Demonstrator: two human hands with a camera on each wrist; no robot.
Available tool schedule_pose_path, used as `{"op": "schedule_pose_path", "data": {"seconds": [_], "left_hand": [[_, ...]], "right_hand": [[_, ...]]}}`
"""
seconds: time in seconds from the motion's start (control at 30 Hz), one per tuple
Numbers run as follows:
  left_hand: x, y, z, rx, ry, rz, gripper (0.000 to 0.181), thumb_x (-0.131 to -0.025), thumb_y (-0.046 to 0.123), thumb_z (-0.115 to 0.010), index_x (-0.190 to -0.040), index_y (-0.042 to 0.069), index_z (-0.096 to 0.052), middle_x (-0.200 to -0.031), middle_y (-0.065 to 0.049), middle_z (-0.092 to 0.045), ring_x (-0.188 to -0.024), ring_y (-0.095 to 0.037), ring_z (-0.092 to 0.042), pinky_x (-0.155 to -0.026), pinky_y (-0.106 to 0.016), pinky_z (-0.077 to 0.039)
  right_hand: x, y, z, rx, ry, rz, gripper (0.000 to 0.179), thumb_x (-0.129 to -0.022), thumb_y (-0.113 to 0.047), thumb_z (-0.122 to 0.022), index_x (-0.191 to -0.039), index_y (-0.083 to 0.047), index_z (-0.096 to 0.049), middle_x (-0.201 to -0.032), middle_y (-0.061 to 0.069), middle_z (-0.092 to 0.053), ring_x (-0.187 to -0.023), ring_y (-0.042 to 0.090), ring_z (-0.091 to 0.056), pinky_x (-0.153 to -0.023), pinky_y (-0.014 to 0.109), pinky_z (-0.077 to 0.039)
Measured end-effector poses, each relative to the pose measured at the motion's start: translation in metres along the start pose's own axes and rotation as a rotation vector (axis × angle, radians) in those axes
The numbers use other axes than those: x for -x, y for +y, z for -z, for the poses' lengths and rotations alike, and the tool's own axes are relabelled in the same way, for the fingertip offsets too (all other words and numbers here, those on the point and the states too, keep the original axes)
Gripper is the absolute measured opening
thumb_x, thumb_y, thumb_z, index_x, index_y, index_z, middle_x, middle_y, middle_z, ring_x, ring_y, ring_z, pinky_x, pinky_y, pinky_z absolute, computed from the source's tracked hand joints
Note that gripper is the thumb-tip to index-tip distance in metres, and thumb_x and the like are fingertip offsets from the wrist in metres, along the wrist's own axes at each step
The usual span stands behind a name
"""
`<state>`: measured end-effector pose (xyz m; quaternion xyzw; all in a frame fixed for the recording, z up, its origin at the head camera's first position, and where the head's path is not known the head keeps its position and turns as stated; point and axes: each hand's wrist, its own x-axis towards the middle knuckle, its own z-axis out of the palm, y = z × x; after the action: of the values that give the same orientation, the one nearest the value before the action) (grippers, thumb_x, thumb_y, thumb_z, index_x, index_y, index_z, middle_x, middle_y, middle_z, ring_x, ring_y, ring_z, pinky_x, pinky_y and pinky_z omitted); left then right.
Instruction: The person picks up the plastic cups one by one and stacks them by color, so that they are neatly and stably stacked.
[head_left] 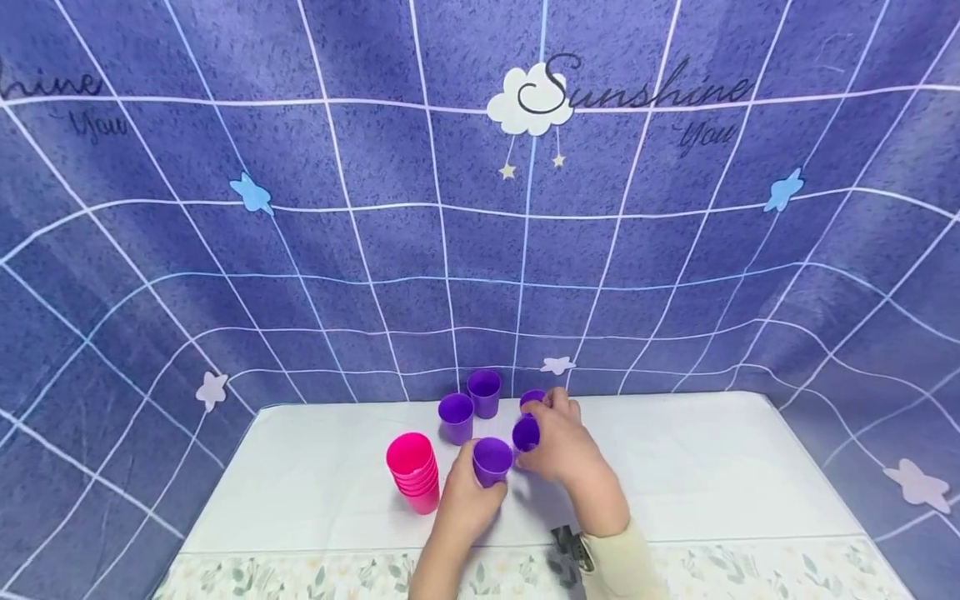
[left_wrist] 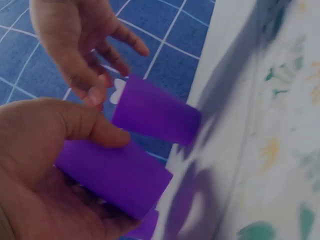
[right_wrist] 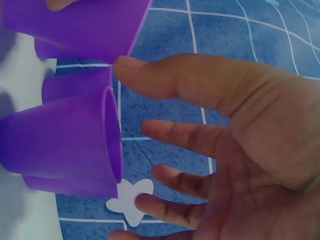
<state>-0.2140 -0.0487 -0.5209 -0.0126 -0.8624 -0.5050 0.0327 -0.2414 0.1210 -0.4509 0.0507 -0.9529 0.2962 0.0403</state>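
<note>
Covering the back and sides: blue grid-pattern cloth (head_left: 315, 250) with a white cloud print (head_left: 528, 104) and small stars. Below it, white table (head_left: 712, 467), floral strip along the near edge.

Pink cup stack (head_left: 414, 472) stands upright on the table, left of the hands, just beside the left hand (head_left: 467, 500) but not touching as far as I can tell. Nested cups only, nothing else visible inside.

Purple cups: two stand upright at the back, mouths up, interiors look empty – one (head_left: 456, 417) left, one (head_left: 484, 392) behind it, close together. Fifth one (head_left: 531, 398) sits behind the right hand (head_left: 562, 450), mostly blocked by the fingers.

Left hand grips a purple cup (head_left: 492, 460), fingers and thumb wrapped round its wall; cup near table centre, upright in the head view.

Right hand: fingers spread and loosely bent, apart, close to a tilted purple cup (head_left: 526, 433). Right wrist view shows a gap between the fingers and its rim (right_wrist: 112, 135). Cannot tell whether this cup rests on the table.
</note>
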Motion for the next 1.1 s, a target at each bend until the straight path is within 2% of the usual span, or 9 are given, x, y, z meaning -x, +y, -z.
{"op": "schedule_pose_path", "data": {"seconds": [0.17,0.37,0.53,0.73,0.93,1.1], "left_hand": [[-0.002,-0.007,-0.005,0.020,0.055,-0.043,0.062,-0.076,0.003,-0.077,-0.135,0.006,-0.060,-0.127,-0.014,-0.072,-0.125,-0.035,-0.067,-0.111,-0.057,-0.050],[-0.001,-0.010,-0.009,0.060,0.136,-0.029,0.062,-0.074,-0.005,-0.074,-0.134,0.005,-0.060,-0.132,-0.016,-0.069,-0.130,-0.038,-0.064,-0.114,-0.058,-0.048],[-0.001,-0.015,-0.009,0.093,0.167,-0.035,0.060,-0.075,-0.006,-0.073,-0.133,0.004,-0.060,-0.130,-0.016,-0.070,-0.129,-0.038,-0.065,-0.113,-0.058,-0.048],[-0.003,-0.025,-0.010,0.111,0.138,-0.022,0.059,-0.076,-0.002,-0.075,-0.133,0.008,-0.061,-0.128,-0.013,-0.072,-0.127,-0.036,-0.066,-0.112,-0.057,-0.049],[-0.007,-0.035,-0.010,0.145,0.102,0.009,0.063,-0.076,0.000,-0.076,-0.135,0.014,-0.061,-0.125,-0.008,-0.073,-0.126,-0.030,-0.067,-0.112,-0.054,-0.049],[-0.008,-0.037,-0.010,0.132,0.081,-0.008,0.061,-0.076,0.002,-0.077,-0.134,0.014,-0.061,-0.127,-0.009,-0.073,-0.127,-0.030,-0.067,-0.112,-0.054,-0.049]], "right_hand": [[-0.001,-0.004,-0.009,0.058,0.013,0.029,0.077,-0.060,-0.014,-0.096,-0.132,-0.012,-0.071,-0.146,0.015,-0.049,-0.130,0.045,-0.046,-0.094,0.059,-0.059],[-0.002,-0.005,-0.016,0.099,-0.015,0.051,0.070,-0.059,-0.009,-0.094,-0.125,-0.013,-0.073,-0.143,0.018,-0.052,-0.130,0.045,-0.046,-0.095,0.059,-0.059],[-0.002,-0.008,-0.020,0.111,-0.033,0.059,0.068,-0.059,-0.007,-0.093,-0.123,-0.014,-0.074,-0.140,0.021,-0.052,-0.131,0.046,-0.046,-0.095,0.061,-0.058],[0.000,-0.012,-0.022,0.142,-0.031,0.082,0.059,-0.061,-0.007,-0.093,-0.117,-0.013,-0.075,-0.135,0.024,-0.055,-0.128,0.047,-0.048,-0.095,0.063,-0.056],[-0.001,-0.013,-0.022,0.154,-0.021,0.082,0.066,-0.062,-0.007,-0.094,-0.124,-0.011,-0.071,-0.132,0.025,-0.057,-0.125,0.045,-0.051,-0.103,0.063,-0.049],[-0.002,-0.012,-0.022,0.163,-0.004,0.099,0.056,-0.062,-0.003,-0.091,-0.114,-0.011,-0.072,-0.129,0.025,-0.057,-0.119,0.045,-0.052,-0.101,0.061,-0.052]]}}
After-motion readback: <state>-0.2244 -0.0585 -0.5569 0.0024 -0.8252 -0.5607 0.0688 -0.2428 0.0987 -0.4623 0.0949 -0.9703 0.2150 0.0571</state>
